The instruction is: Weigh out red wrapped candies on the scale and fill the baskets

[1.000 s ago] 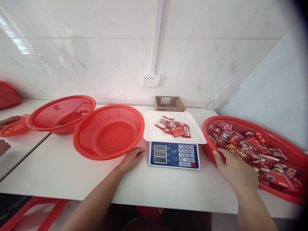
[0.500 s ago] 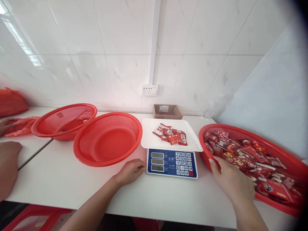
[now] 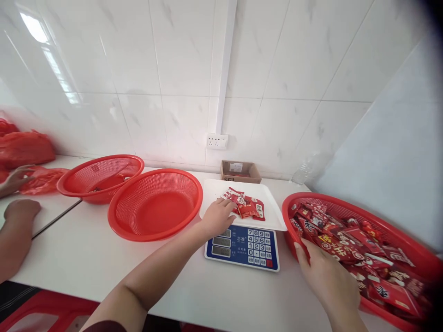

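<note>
My left hand (image 3: 218,216) is over the near left part of the white weighing tray (image 3: 273,216), its fingers stretched toward a small pile of red snack packets (image 3: 249,208). The fingertips are at the pile's left edge; whether they touch it I cannot tell. Under the tray, the blue keypad of the digital scale (image 3: 242,249) faces me, its top left display partly covered by my wrist. My right hand (image 3: 327,281) grips the near rim of a red plastic basket (image 3: 292,230) full of red and brown snack packets (image 3: 346,244).
A red perforated basket (image 3: 155,221) with a bare bottom stands left of the scale. Beyond it is another basket (image 3: 100,168) with a few items. At far left are a co-worker's hands (image 3: 22,210) and red plastic bags (image 3: 26,147). A small cardboard box (image 3: 240,171) stands behind the tray.
My left hand has moved from the table beside the scale up and forward to the packets on the tray, its fingers opening out. My right hand stays on the basket rim. The view has tilted up slightly.
</note>
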`<state>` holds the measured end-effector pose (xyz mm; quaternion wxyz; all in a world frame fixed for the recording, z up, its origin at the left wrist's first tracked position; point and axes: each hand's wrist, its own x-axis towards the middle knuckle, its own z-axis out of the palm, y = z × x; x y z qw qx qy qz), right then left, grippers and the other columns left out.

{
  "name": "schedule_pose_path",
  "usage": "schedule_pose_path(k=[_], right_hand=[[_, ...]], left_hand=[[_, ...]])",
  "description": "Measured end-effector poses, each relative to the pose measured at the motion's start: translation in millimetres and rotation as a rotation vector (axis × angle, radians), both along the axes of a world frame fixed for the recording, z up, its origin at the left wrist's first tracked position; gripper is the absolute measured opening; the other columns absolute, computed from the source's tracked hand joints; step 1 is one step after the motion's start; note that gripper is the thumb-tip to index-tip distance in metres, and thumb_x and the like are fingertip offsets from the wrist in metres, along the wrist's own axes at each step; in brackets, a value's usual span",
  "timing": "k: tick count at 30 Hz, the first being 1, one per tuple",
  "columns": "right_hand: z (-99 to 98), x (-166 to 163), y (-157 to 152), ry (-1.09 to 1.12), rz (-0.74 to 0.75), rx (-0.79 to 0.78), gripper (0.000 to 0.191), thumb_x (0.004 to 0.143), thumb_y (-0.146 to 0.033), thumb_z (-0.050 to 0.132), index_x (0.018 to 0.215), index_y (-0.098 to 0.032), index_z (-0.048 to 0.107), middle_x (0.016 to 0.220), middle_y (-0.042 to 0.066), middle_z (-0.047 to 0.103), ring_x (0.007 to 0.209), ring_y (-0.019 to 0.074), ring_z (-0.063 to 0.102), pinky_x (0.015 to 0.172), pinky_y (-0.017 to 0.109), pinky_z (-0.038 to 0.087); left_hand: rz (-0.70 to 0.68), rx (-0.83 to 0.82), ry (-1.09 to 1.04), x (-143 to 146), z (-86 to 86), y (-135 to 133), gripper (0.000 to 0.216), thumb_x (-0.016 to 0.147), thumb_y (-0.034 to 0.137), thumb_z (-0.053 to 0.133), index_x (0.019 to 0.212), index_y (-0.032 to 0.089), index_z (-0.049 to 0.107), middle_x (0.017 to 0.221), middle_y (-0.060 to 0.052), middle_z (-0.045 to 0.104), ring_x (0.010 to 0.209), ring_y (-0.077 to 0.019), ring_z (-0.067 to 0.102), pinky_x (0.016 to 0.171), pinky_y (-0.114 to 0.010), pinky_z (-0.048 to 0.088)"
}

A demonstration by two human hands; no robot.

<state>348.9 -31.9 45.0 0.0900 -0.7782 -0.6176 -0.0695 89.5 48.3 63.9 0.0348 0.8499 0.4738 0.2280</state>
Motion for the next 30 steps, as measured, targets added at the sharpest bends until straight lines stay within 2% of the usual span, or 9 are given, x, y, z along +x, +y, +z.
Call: schedule_pose_path(k=[7, 12, 16, 17, 19, 21, 25, 28, 30], right_hand=[[-1.2, 0, -3, 0.003, 0.065, 0.037, 0.053, 0.089, -0.042, 0.023, 0.114, -0.016, 0.06, 0.098, 0.013, 0.068, 0.082, 0.028, 0.064, 0.061, 0.039, 0.051], [-1.9, 5, 1, 0.114, 0.034, 0.075, 0.053, 0.087, -0.047, 0.024, 0.114, -0.019, 0.061, 0.104, 0.013, 0.066, 0.086, 0.0291, 0.063, 0.06, 0.04, 0.051], [-3.1, -6, -1, 0.499, 0.18, 0.341, 0.054, 0.08, -0.058, 0.037, 0.109, -0.019, 0.062, 0.109, 0.012, 0.064, 0.099, 0.0293, 0.06, 0.074, 0.041, 0.052], [-3.2, -14, -5, 0.646, 0.256, 0.344, 0.054, 0.078, -0.059, 0.042, 0.11, -0.019, 0.061, 0.109, 0.011, 0.065, 0.097, 0.0275, 0.061, 0.077, 0.039, 0.053], [-2.7, -36, -14, 0.925, 0.407, 0.221, 0.053, 0.078, -0.057, 0.047, 0.114, -0.02, 0.059, 0.108, 0.01, 0.066, 0.091, 0.0235, 0.064, 0.074, 0.033, 0.054], [-1.4, -55, -22, 1.061, 0.492, 0.112, 0.051, 0.079, -0.055, 0.048, 0.114, -0.02, 0.059, 0.109, 0.009, 0.066, 0.09, 0.0216, 0.065, 0.073, 0.03, 0.055], [1.5, -53, -21, 0.972, 0.423, 0.182, 0.044, 0.079, -0.054, 0.048, 0.104, -0.022, 0.063, 0.105, 0.007, 0.067, 0.093, 0.0221, 0.064, 0.077, 0.03, 0.054], [-0.3, -14, -5, 0.717, 0.289, 0.359, 0.045, 0.08, -0.052, 0.04, 0.104, -0.021, 0.063, 0.112, 0.009, 0.063, 0.101, 0.0254, 0.06, 0.087, 0.039, 0.05], [-4.4, 14, 6, 0.484, 0.239, 0.476, 0.051, 0.081, -0.05, 0.034, 0.11, -0.017, 0.061, 0.127, 0.013, 0.052, 0.119, 0.0306, 0.046, 0.099, 0.048, 0.038]], left_hand=[[0.08, -0.017, 0.008, 8, -7.8, 7, 0.022, 0.081, 0.012, 0.045, 0.098, 0.017, 0.059, 0.097, -0.01, 0.063, 0.094, -0.0238, 0.057, 0.082, -0.038, 0.045], [0.131, -0.016, -0.128, 2, -1.2, -19, 0.019, 0.082, 0.017, 0.047, 0.098, 0.02, 0.057, 0.099, -0.006, 0.061, 0.091, -0.0187, 0.058, 0.076, -0.029, 0.047], [-0.024, -0.065, -0.339, 14, 0.8, -56, 0.016, 0.079, 0.02, 0.055, 0.095, 0.022, 0.056, 0.095, -0.002, 0.061, 0.088, -0.016, 0.058, 0.076, -0.026, 0.048], [-0.082, -0.054, -0.349, 19, -0.5, -65, 0.018, 0.079, 0.02, 0.056, 0.097, 0.022, 0.056, 0.096, -0.002, 0.061, 0.089, -0.0162, 0.058, 0.077, -0.026, 0.048], [-0.197, 0.014, -0.337, 29, -4.3, -79, 0.022, 0.08, 0.02, 0.056, 0.102, 0.021, 0.055, 0.098, -0.004, 0.062, 0.091, -0.0169, 0.058, 0.08, -0.027, 0.048], [-0.277, 0.098, -0.305, 37, -7.8, -88, 0.022, 0.082, 0.019, 0.054, 0.104, 0.018, 0.054, 0.098, -0.006, 0.063, 0.092, -0.0174, 0.058, 0.083, -0.028, 0.048], [-0.314, 0.139, -0.239, 36, -7.2, -89, 0.032, 0.083, 0.025, 0.056, 0.114, 0.017, 0.05, 0.113, -0.01, 0.059, 0.103, -0.0207, 0.056, 0.089, -0.032, 0.047], [-0.259, 0.094, -0.179, 26, -1.8, -79, 0.046, 0.081, 0.031, 0.059, 0.124, 0.018, 0.044, 0.127, -0.014, 0.05, 0.116, -0.0259, 0.048, 0.096, -0.04, 0.043], [-0.199, 0.046, -0.153, 19, 1.5, -68, 0.049, 0.082, 0.032, 0.058, 0.126, 0.02, 0.042, 0.132, -0.014, 0.046, 0.122, -0.0283, 0.043, 0.098, -0.044, 0.041]])
